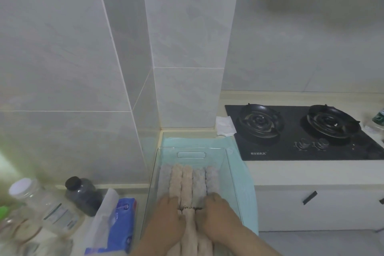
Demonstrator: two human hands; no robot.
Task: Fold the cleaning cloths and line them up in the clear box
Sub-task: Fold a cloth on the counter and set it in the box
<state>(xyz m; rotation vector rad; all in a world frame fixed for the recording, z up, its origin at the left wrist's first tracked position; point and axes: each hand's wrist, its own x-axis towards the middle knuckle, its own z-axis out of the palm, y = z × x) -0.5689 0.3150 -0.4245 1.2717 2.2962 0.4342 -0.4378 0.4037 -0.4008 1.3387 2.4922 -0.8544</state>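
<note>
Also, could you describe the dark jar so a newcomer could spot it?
From the clear box, look left along the tiled wall. The dark jar stands there; unlike the white-lidded clear jar beside it, its lid is black and its contents grey.

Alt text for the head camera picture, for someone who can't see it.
A left hand and right hand rest on folded beige and grey cleaning cloths lined up in a clear box. A gas hob sits to its right, jars and a blue packet to its left.

Head view, forward-down, near counter (270,172)
</note>
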